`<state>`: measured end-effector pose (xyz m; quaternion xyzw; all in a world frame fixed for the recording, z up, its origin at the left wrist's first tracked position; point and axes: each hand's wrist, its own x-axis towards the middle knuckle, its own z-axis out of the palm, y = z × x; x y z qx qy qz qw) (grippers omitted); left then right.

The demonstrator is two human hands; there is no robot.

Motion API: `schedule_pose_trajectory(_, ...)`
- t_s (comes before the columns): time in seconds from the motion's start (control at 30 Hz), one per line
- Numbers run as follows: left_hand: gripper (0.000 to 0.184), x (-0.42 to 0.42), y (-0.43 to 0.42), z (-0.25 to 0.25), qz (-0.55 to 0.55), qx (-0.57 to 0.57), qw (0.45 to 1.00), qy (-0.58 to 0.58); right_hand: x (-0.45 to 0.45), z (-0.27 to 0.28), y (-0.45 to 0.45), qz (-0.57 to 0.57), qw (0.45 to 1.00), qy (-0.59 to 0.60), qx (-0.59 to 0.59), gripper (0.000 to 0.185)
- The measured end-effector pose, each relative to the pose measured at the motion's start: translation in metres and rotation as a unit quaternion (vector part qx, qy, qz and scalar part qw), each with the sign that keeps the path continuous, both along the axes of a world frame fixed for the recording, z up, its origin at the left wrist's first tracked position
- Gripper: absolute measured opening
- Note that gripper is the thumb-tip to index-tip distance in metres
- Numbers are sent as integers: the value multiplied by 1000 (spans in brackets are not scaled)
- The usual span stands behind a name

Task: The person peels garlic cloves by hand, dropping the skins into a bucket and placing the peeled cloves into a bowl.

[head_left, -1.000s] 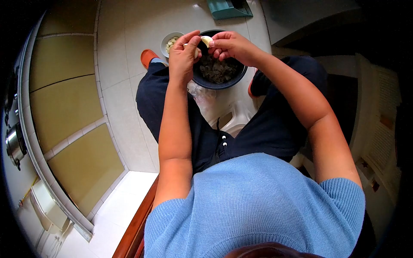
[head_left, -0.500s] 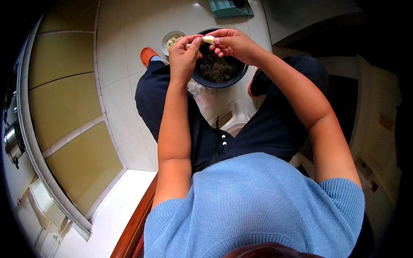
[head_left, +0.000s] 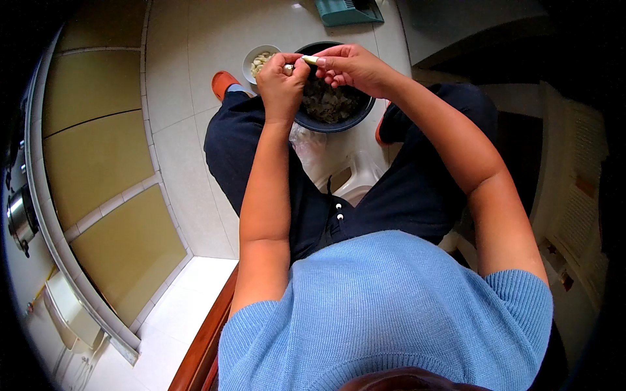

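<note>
A pale garlic clove (head_left: pixel 310 59) is pinched between the fingertips of my right hand (head_left: pixel 355 68). Its left end meets the fingertips of my left hand (head_left: pixel 282 88), whose curled fingers also enclose another whitish piece (head_left: pixel 288 67). Both hands are over the near-left part of a dark round basin (head_left: pixel 329 128) that holds dark, thin scraps (head_left: pixel 329 104). Just left of my left hand, a white bowl (head_left: pixel 248 69) contains several peeled cloves (head_left: pixel 259 62).
A teal dustpan (head_left: pixel 349 14) lies on the tiled floor (head_left: pixel 189 98) beyond the basin. Nearer me are a clear plastic bag (head_left: pixel 309 143) and a white plastic stool (head_left: pixel 360 174) between my legs. Yellowish cabinet doors (head_left: pixel 98 156) line the left side.
The clove in my right hand has turned from tilted to nearly level and moved slightly left. My left fingers have curled in more tightly against its end.
</note>
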<state>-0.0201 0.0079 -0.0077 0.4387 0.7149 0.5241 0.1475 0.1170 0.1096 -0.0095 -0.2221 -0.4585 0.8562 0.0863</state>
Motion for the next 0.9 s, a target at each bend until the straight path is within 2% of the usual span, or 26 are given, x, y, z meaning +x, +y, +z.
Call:
schedule_pose_trajectory(0.13, 12, 5, 0, 5, 8, -21, 999, -50, 0, 1, 0, -3, 1000, -4, -8, 25)
schedule_pose_trajectory(0.2, 12, 10, -1, 10, 8, -17, 989, -148, 0, -1, 0, -6, 1000, 6, -24, 25)
schedule_pose_trajectory(0.33, 13, 11, -1, 10, 9, -6, 975, -220, -1, -1, 1, -3, 999, 15, -33, 26)
schedule_pose_trajectory(0.4, 16, 10, -2, 6, -16, 12, 953, -301, 0, 0, 0, -15, 999, 19, -47, 27)
schedule_pose_trajectory(0.53, 16, 11, -1, 7, -13, 25, 939, -344, -1, -1, 1, -7, 998, 24, -64, 27)
schedule_pose_trajectory(0.6, 14, 10, 0, 6, -32, 65, 906, -417, -2, 0, 0, -22, 997, 21, -66, 26)
schedule_pose_trajectory(0.63, 14, 9, 0, 7, -31, 65, 906, -417, -3, 2, -2, -21, 997, 20, -66, 26)
schedule_pose_trajectory(0.7, 14, 7, 0, 8, -40, 47, 908, -413, -4, 4, -4, -39, 998, 8, 40, 26)
schedule_pose_trajectory(0.8, 14, 6, -1, 8, -56, 20, 916, -396, -3, 3, -3, -21, 994, 47, 94, 27)
schedule_pose_trajectory(0.9, 15, 4, -1, 11, -43, 14, 926, -375, -4, -1, 0, -10, 993, 24, 118, 27)
